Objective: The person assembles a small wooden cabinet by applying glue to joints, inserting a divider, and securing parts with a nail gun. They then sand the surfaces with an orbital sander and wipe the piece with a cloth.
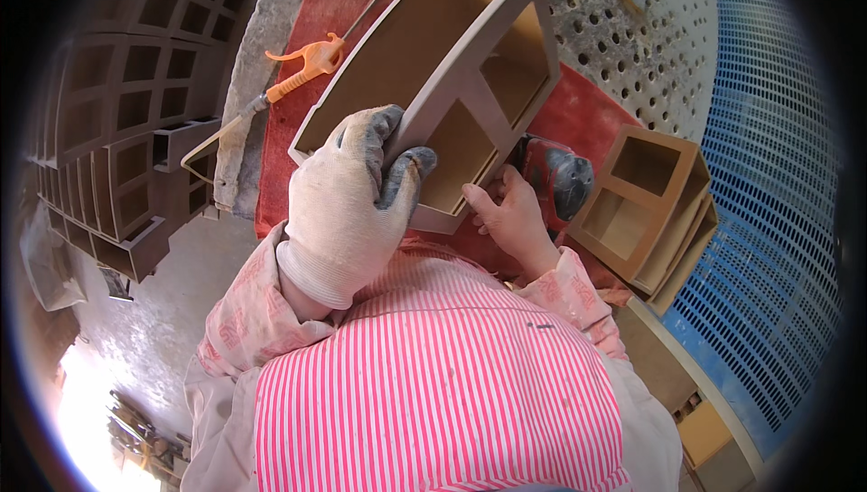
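A box (470,77) with pale grey outer faces and brown board inside stands tilted in front of me, two rectangular openings in its front. My left hand (348,199), in a white knit glove with grey-coated fingertips, is closed over the near edge of the box. Bare, my right hand (517,219) pinches the lower edge of the same box; some of its fingers are hidden. Just beyond the right hand lies a red and black power tool (567,183), partly covered by the box. Red cloth (578,117) spreads beneath them.
An orange air blow gun (316,60) on a hose lies left of the box. Brown boxes (619,192) are stacked at right, beside blue perforated panels (768,131). A board full of holes (623,50) is behind. Several compartmented boxes (135,113) are piled at far left.
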A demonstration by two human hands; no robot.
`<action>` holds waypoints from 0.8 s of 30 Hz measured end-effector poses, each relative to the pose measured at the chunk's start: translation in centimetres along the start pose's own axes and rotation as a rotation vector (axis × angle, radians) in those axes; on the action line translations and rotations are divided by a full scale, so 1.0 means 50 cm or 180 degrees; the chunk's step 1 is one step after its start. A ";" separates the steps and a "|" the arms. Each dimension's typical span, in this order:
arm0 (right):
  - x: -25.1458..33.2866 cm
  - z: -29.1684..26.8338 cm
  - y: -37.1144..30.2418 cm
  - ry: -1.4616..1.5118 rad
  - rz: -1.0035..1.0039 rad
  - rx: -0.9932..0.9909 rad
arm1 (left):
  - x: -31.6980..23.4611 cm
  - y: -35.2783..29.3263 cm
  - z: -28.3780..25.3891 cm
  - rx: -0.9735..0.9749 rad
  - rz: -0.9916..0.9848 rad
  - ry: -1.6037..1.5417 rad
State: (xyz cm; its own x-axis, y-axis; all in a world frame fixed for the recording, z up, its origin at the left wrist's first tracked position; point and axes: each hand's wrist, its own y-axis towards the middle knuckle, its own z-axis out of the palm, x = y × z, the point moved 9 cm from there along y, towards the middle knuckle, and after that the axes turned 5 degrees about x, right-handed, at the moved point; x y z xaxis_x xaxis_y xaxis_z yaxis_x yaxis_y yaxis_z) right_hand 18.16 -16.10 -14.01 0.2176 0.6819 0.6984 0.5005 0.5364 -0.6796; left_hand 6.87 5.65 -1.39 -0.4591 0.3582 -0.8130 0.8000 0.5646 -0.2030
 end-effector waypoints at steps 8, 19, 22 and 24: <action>0.011 -0.016 -0.001 -0.0069 -0.0284 -0.0024 | 0.023 0.000 0.006 0.0049 -0.0225 -0.0471; 0.033 -0.046 -0.026 -0.0662 -0.0587 -0.0349 | 0.169 -0.041 0.038 -0.0093 -0.0728 -0.1960; 0.031 -0.037 -0.029 -0.0734 -0.0512 -0.0284 | 0.217 -0.050 0.053 -0.0114 -0.0733 -0.2110; 0.030 -0.028 -0.026 -0.0793 -0.0485 -0.0246 | 0.250 -0.052 0.061 -0.0145 -0.0868 -0.2179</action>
State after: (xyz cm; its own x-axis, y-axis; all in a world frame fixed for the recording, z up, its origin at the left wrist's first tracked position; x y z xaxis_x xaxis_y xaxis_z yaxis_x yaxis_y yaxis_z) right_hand 19.01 -16.47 -11.77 -0.0725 0.7027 0.7078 0.5760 0.6088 -0.5455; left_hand 0.22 6.41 -12.70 -0.2836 -0.3349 -0.8986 0.6683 0.6030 -0.4357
